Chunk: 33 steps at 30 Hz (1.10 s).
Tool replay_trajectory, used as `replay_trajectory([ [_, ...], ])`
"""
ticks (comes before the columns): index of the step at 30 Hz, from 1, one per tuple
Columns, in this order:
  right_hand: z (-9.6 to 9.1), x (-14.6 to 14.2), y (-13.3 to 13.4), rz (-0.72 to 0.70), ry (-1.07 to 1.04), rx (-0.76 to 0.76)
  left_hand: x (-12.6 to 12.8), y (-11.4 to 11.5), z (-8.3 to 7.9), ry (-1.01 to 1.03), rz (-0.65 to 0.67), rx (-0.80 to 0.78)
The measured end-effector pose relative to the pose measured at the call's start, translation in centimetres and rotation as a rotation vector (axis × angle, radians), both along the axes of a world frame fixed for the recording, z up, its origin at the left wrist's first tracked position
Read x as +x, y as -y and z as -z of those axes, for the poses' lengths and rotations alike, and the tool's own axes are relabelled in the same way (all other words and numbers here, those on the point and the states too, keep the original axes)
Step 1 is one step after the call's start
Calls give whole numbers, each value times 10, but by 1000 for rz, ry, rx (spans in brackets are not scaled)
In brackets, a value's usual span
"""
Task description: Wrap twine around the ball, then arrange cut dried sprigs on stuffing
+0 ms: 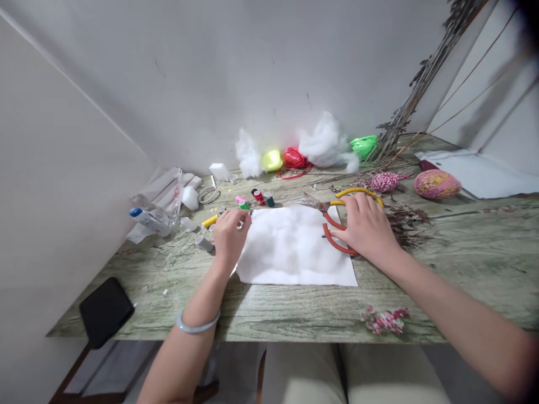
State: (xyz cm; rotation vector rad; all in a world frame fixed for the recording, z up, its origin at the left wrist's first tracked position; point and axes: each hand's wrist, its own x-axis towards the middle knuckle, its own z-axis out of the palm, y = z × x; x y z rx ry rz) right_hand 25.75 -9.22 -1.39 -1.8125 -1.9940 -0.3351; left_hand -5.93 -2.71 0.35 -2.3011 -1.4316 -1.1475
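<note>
A white sheet (290,275) lies in front of me, with a layer of white, fluffy stuffing (280,238) spread over it. My right hand (365,221) is closed on a pair of scissors (324,206) at the sheet's right edge. One handle is yellow, the other orange-red, and the blades point left, parted a little. My left hand (231,233) is at the sheet's upper left corner, fingers pinched together. A small dark bit shows at its fingertips, but what it is I cannot make out.
Thread spools (259,197) and a yellow marker-like stick (209,221) lie left of centre. Behind are stuffing clumps (324,143), a red yarn ball (295,157) and dried stems (404,115). A phone (106,311) overhangs the front left edge; pink flowers (385,320) lie front right.
</note>
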Motion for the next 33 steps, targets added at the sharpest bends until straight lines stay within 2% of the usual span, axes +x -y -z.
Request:
replay_trajectory([
  [2, 0, -1, 0, 15, -2, 0, -4, -1, -2, 68, -132, 72],
  [3, 0, -1, 0, 22, 2, -1, -5, -1, -3, 104, -157, 101],
  [5, 0, -1, 0, 29, 14, -2, -4, 0, -3, 114, -82, 117],
  [7, -1, -2, 0, 19, 21, -2, 3, 2, -3, 13, 80, 71],
  [9, -2, -3, 1, 2, 22, -4, 9, 3, -2, -120, 144, 15],
  [11, -4, -4, 3, -2, 21, 1, 11, 3, -3, -154, 33, 33],
  [14, -6, -5, 5, 8, 23, 20, 3, 1, -5, -66, -172, 110],
  [16, -5, -4, 4, 6, 16, 34, -3, 1, -6, 8, -200, 109],
  [19, 0, 1, 1, 0, -61, 73, -3, 4, -6, 143, -148, 54],
  [22, 6, 9, -4, -16, -236, 91, 2, 5, -4, 274, -85, -35],
  [27, 1, 20, -7, -70, -465, -4, 4, 4, -3, 456, -15, -307],
  [30, -6, 21, -4, -115, -412, -33, 4, 3, -3, 392, 54, -446],
  [33, -11, 19, -1, -170, -276, -89, 1, 0, -2, 247, 78, -407],
])
